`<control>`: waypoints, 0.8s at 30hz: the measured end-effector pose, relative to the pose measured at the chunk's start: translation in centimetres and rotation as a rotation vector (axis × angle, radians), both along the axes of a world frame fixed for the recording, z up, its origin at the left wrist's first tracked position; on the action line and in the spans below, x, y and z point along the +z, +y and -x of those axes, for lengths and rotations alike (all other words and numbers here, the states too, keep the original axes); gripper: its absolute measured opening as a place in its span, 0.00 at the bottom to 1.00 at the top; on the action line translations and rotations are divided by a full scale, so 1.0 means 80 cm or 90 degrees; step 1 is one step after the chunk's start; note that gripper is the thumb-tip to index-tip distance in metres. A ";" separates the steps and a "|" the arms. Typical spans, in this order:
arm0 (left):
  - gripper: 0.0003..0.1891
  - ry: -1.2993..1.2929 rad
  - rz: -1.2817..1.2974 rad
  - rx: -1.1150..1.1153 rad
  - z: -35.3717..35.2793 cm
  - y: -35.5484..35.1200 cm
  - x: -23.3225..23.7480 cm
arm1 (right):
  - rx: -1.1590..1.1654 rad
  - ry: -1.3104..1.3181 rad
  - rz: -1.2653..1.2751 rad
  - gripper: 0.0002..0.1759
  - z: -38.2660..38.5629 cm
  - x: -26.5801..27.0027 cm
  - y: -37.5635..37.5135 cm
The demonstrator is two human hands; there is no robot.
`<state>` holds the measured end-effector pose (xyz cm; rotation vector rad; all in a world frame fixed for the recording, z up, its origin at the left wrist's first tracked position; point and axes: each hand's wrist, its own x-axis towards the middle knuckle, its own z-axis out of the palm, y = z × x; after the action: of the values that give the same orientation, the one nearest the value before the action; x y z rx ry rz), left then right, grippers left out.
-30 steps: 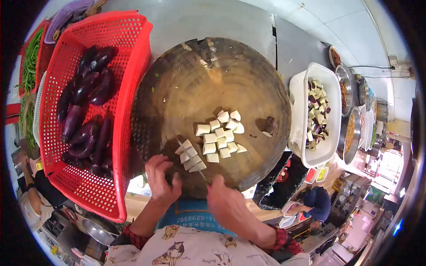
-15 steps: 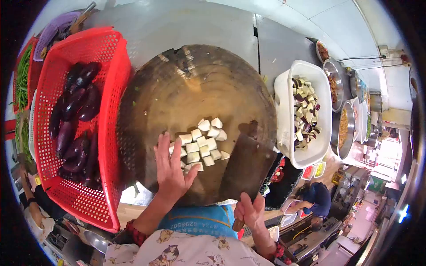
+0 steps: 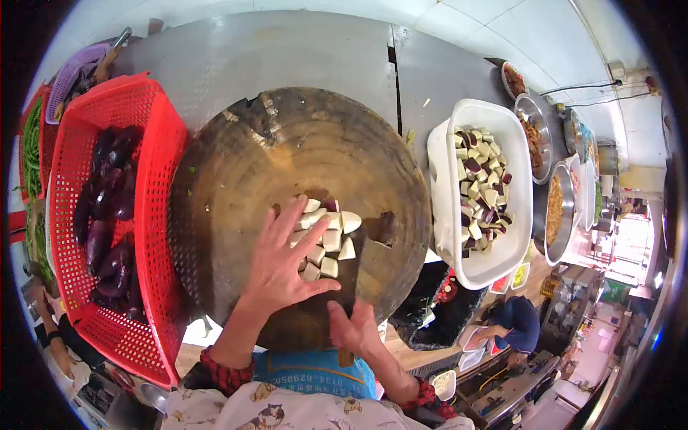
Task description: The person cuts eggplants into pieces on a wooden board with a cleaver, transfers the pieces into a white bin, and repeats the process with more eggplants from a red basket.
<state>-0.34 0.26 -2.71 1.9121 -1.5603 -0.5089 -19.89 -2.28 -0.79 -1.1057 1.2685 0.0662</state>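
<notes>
Left hand (image 3: 283,261) spread wide over about nine eggplant cubes (image 3: 331,240), right hand (image 3: 351,330) closed around one cleaver (image 3: 374,271), one round board (image 3: 287,150).

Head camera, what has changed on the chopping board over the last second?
The left hand moved forward and spread flat over the eggplant cubes, bunching them tighter. The right hand, holding the cleaver, turned its blade broadside and set it beside the pile. The chopping board, red basket and white tub kept their places.

Free board (image 3: 301,143) btw basket (image 3: 159,208), tub (image 3: 437,165)
</notes>
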 end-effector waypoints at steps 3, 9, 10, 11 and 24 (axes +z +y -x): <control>0.45 0.086 0.052 0.075 0.010 0.007 -0.013 | 0.102 0.011 -0.018 0.12 -0.010 -0.004 -0.008; 0.40 0.115 0.174 0.166 0.023 -0.003 0.019 | 0.166 -0.076 0.066 0.16 -0.005 0.033 -0.035; 0.39 0.116 0.198 0.159 0.029 -0.015 0.032 | 0.175 -0.097 0.108 0.16 0.004 0.038 -0.039; 0.39 0.124 0.214 0.147 0.035 -0.032 0.046 | 0.182 -0.116 0.152 0.16 0.014 0.046 -0.048; 0.37 0.214 0.302 0.013 0.224 -0.304 0.078 | 0.090 0.297 0.651 0.07 0.197 0.134 -0.254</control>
<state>-18.26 -24.09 3.51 1.3998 -1.2993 -0.3837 -35.64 -22.59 9.95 -2.1465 1.6856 -0.2645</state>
